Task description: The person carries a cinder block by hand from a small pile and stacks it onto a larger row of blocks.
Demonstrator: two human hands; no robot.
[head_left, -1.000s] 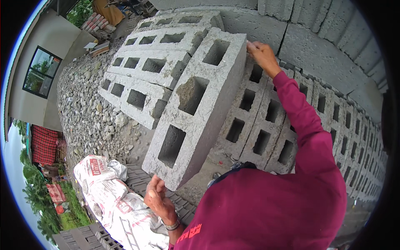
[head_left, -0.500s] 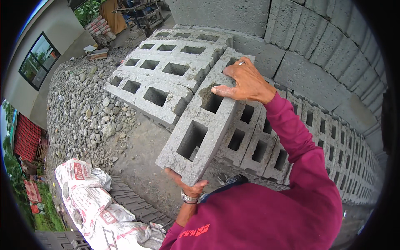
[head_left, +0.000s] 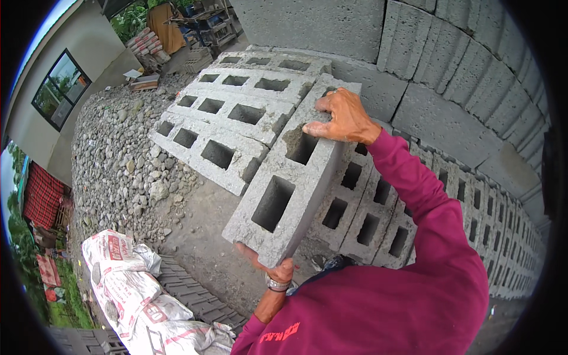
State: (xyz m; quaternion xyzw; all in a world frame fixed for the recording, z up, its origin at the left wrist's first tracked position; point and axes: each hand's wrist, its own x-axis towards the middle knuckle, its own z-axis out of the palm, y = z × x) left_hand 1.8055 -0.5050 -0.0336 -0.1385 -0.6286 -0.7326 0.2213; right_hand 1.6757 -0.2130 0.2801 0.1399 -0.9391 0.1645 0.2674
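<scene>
A grey concrete block (head_left: 254,222) with rectangular hollows lies in both my hands, its far end beside a row of similar concrete blocks (head_left: 195,160). My right hand (head_left: 346,118) grips the far part, its thumb and fingertips at the holes and edge. At the near end, my left hand (head_left: 266,266) holds the block from below; part of its fingers is hidden under the block. To the right of it stand more hollow blocks (head_left: 367,228) in a long row, partly covered by my right arm.
A wall of stacked grey blocks (head_left: 444,106) rises on the right. White printed sacks (head_left: 127,284) lie at lower left, with a gravel heap (head_left: 127,148) behind them. A building with a dark-framed window (head_left: 59,89) stands at far left.
The held block has settled slightly closer against the row on its left, its near end a little lower. Both hands keep their grip; the view has shifted slightly.
</scene>
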